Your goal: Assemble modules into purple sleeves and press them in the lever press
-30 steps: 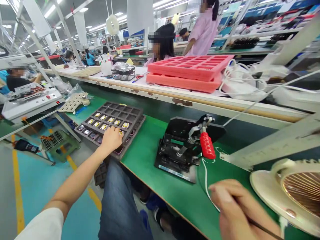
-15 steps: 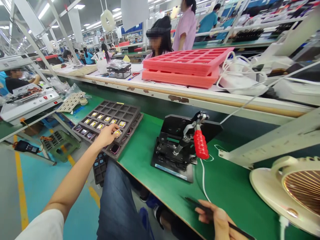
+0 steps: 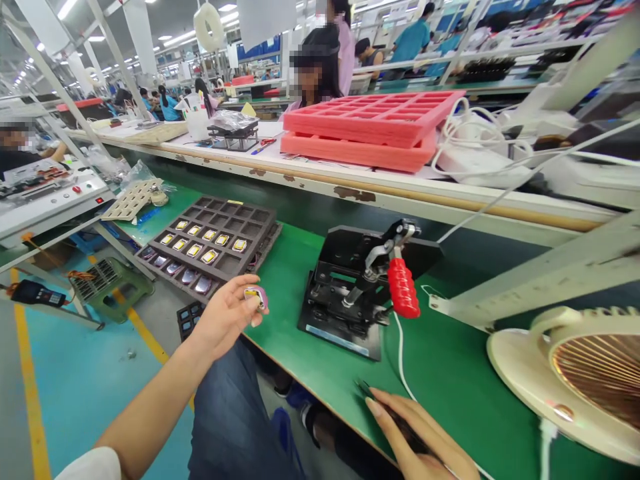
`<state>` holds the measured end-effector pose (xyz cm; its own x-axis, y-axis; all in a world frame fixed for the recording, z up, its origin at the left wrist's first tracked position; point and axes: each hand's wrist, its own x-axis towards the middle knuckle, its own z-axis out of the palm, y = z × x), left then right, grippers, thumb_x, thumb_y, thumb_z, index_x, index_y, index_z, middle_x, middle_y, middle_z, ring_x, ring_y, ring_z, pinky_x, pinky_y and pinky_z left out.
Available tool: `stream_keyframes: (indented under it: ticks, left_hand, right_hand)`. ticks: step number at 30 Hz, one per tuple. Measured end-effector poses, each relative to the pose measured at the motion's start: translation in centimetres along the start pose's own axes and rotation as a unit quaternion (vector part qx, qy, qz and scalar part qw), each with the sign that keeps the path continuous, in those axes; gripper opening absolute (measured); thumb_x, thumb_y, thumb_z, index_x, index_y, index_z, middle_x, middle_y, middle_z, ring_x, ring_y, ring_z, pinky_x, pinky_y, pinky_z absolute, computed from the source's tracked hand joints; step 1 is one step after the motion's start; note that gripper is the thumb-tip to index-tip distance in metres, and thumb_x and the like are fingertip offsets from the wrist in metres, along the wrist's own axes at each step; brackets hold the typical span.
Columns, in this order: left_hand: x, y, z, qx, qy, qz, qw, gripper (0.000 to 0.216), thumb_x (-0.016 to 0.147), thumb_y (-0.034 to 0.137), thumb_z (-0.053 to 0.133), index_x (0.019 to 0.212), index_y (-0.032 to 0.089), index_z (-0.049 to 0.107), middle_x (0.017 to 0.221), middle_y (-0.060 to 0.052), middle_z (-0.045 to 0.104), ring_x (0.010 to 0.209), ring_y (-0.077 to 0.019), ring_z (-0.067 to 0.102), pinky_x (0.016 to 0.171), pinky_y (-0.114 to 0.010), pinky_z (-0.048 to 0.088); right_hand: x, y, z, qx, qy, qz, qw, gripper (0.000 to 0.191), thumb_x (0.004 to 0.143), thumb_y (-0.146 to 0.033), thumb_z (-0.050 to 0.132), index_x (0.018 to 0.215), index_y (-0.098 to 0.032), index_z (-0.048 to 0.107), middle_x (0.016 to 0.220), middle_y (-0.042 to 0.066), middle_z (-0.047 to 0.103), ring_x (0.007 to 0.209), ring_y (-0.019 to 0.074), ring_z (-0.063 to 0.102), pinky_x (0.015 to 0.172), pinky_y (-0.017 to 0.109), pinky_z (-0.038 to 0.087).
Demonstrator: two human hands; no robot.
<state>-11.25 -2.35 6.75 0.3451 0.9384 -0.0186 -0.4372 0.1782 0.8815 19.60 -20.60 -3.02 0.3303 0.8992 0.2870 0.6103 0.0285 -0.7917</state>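
Head view, hands first. Your left hand (image 3: 225,317) is raised just above the bench edge, fingers curled in, pinching a small flat part (image 3: 255,297) with a gold-and-white face and a purple edge. The part is in the air, clear of everything, just beside the near corner of the dark tray (image 3: 235,208). Your right hand (image 3: 415,433) sits low at the frame's bottom edge, partly cut off, closed around a slim black tool (image 3: 385,408) whose tip rests near the bench surface.

Tray holds rows of similar gold-faced parts (image 3: 210,237) in its compartments, with more silvery ones along its near row. It lies on the green bench (image 3: 450,390), left of a black hand press (image 3: 345,287) with a red handle (image 3: 403,288). You have a white cable (image 3: 400,360) running down beside the press and a cream desk fan (image 3: 520,373) at right. Pink foam trays (image 3: 370,127) stack on the shelf beyond, and a seated co-worker (image 3: 315,73) faces you across it.
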Motion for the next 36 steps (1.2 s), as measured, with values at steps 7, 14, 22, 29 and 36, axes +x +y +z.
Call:
stream_keyframes:
  ticks: [7,14,22,29,36]
  left_hand:
    - [-1.2,-2.9,3.6,-0.141,-0.028,-0.104,0.984,0.029,0.085,0.028,0.091,0.11,0.024,0.077,0.097,-0.004,0.077,0.102,-0.0213,0.075,0.101,-0.046,0.06]
    - [-2.2,-3.7,5.9,-0.1,-0.004,-0.109,0.989,0.038,0.082,0.029,0.093,0.115,0.019,0.077,0.093,-0.005,0.075,0.09,-0.0217,0.074,0.09,-0.045,0.064]
    - [-2.4,-4.3,6.1,-0.031,0.01,-0.113,0.993,0.038,0.077,0.03,0.097,0.103,0.012,0.076,0.087,-0.006,0.075,0.074,-0.0115,0.065,0.07,-0.024,0.054]
    - [-2.9,-4.6,6.4,-0.082,-0.021,-0.196,0.977,0.043,0.077,0.03,0.098,0.109,0.015,0.073,0.093,-0.006,0.076,0.089,-0.0237,0.078,0.09,-0.041,0.062]
    - [-4.8,-5.1,8.5,-0.003,-0.069,-0.219,0.973,0.041,0.086,0.045,0.089,0.11,0.016,0.073,0.113,-0.012,0.078,0.091,-0.0205,0.077,0.092,-0.04,0.062]
  right_hand:
    - [-0.7,-0.1,0.1,0.001,0.009,0.009,1.0,0.031,0.095,-0.056,0.074,0.101,-0.028,0.087,0.112,0.007,0.082,0.102,0.0293,0.081,0.1,0.04,0.065]
    - [-1.0,-0.1,0.4,-0.002,0.022,0.02,1.0,0.031,0.094,-0.054,0.075,0.1,-0.025,0.087,0.111,0.009,0.083,0.101,0.0309,0.081,0.098,0.044,0.066]
    - [-1.1,0.2,0.7,-0.007,0.051,-0.013,0.999,0.025,0.095,-0.05,0.076,0.101,-0.028,0.086,0.108,0.006,0.083,0.097,0.0265,0.082,0.091,0.036,0.067]
    - [-1.4,-2.5,0.8,0.027,0.142,-0.025,0.989,0.016,0.095,-0.034,0.08,0.11,-0.028,0.084,0.109,0.004,0.083,0.097,0.0234,0.081,0.099,0.037,0.065]
    - [-1.0,-9.3,1.6,0.129,0.117,-0.16,0.972,0.036,0.093,0.001,0.072,0.118,-0.024,0.078,0.123,0.008,0.079,0.118,0.0288,0.076,0.102,0.045,0.066]
